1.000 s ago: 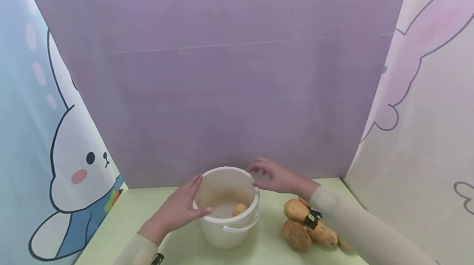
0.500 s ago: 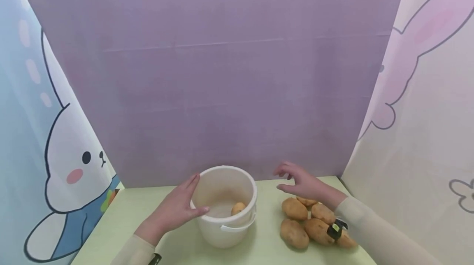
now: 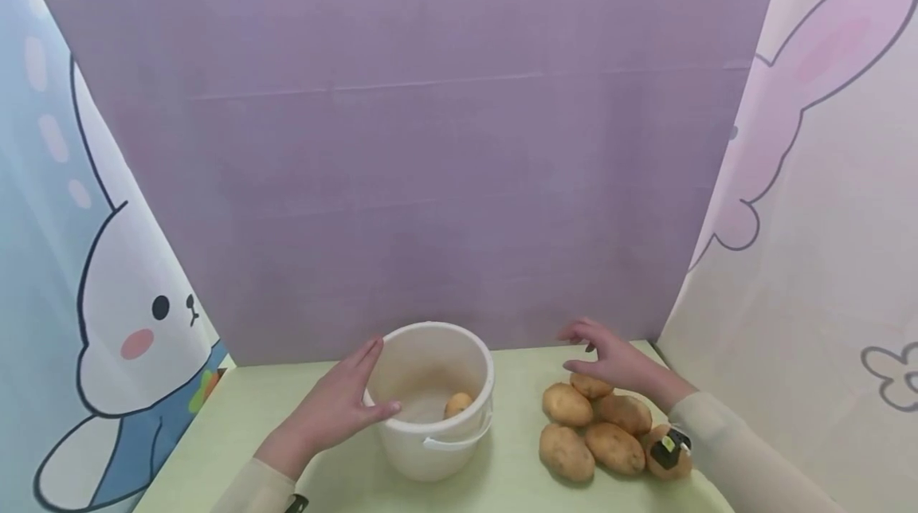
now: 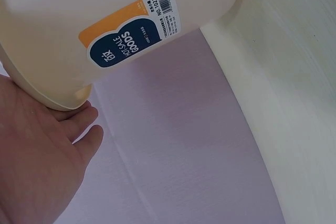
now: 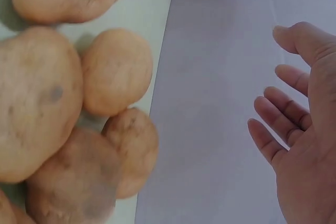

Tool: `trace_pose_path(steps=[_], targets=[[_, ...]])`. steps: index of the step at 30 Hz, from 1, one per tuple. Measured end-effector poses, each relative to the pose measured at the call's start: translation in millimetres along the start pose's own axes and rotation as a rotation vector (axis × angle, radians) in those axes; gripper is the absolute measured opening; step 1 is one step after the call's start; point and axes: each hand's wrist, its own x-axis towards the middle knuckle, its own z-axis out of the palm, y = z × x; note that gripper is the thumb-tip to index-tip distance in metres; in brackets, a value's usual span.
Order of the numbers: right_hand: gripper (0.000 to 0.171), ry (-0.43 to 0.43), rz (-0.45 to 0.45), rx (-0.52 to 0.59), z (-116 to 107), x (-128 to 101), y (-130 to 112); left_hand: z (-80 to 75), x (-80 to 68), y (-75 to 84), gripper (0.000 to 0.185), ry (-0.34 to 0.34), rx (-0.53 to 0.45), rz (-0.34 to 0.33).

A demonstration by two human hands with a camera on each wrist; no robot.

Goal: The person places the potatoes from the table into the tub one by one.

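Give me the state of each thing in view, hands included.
Bucket: upright, uncovered, one potato visible inside
Bucket handle: lowered, on the near side
Potato in the bucket: partly hidden by the rim
Six table potatoes: unpeeled, clustered
Left hand: touching the bucket's rim
Right hand: empty, fingers apart from the potatoes

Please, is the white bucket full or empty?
Almost empty: in the head view, one potato is visible inside the white bucket, and bare bucket floor shows beside it.
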Motion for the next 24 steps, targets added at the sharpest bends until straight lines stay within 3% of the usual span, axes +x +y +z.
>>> trace_pose_path(steps=[6,13,19,24], targets=[[0.035,-0.026,0.069,-0.038,-3,-10,15,1.6,-0.8,-1.1,0.113,0.008,-0.008,0.015],[0.041,-0.065,0.155,-0.008,-5,-18,29,3.2,0.2,-1.7,0.114,0.018,0.0,0.015],[0.045,-0.096,0.176,-0.051,-5,-24,37,3.7,0.0,1.0,0.115,0.01,-0.013,0.016],[0.049,-0.139,0.217,-0.002,-1,-26,47,3.4,0.7,-0.5,0.115,0.013,-0.006,0.011]])
